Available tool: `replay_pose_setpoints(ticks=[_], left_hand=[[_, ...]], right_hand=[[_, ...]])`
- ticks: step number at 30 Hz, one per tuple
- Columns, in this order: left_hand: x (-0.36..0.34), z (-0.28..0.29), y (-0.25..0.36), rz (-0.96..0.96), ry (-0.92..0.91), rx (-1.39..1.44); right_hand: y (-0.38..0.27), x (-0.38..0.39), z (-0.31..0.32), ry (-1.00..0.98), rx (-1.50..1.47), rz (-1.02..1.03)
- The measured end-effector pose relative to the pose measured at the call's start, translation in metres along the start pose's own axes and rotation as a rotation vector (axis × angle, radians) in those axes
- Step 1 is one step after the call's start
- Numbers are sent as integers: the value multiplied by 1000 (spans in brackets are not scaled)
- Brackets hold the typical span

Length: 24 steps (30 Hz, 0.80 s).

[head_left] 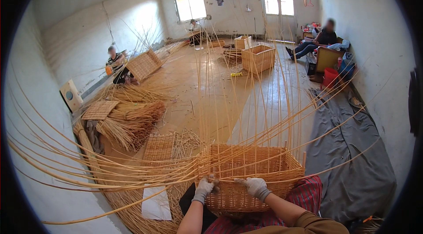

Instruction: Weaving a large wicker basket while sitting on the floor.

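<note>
A rectangular wicker basket (255, 197) rests across my lap, its open top facing up and away from me. Long pale rods (145, 184) sweep out from its left corner, and more stand up from its far side. My left hand (205, 188), in a grey-white work glove, closes at the near rim by the left corner, where the rods bunch together. Further right along the same rim, my gloved right hand (256, 187) pinches a rod lying along the edge. Its fingertips point left. The glove backs partly hide what the fingers grip.
Left lie heaped rods (136, 119), a woven panel (159, 148) and a white sheet (156, 203). Grey cloth (348, 159) covers the right floor. Finished-looking boxes (258, 59) stand farther off. One person (118, 64) handles a large basket (144, 65); others sit at the back (195, 31) and right (324, 38).
</note>
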<state>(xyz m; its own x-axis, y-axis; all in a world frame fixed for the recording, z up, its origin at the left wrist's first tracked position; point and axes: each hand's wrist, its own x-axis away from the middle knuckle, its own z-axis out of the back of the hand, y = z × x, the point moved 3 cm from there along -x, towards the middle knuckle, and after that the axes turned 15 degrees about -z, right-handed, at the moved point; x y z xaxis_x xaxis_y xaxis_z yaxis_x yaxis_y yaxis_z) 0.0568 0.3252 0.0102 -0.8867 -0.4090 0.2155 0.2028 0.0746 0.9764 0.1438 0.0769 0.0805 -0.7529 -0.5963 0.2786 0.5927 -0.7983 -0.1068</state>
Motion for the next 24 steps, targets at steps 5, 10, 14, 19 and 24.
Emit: replay_pose_setpoints(ticks=[5, 10, 14, 19, 24], left_hand=[[-4, -11, 18, 64, -6, -61], [1, 6, 7, 27, 91, -21], [12, -14, 35, 18, 31, -276], [5, -2, 15, -109, 108, -432], [-1, -11, 13, 17, 63, 58]], right_hand=[[7, -8, 3, 20, -48, -5], [-5, -8, -10, 30, 19, 27], [-6, 4, 5, -50, 78, -54], [-6, -14, 1, 48, -197, 30], [-24, -75, -6, 229, -606, 28]])
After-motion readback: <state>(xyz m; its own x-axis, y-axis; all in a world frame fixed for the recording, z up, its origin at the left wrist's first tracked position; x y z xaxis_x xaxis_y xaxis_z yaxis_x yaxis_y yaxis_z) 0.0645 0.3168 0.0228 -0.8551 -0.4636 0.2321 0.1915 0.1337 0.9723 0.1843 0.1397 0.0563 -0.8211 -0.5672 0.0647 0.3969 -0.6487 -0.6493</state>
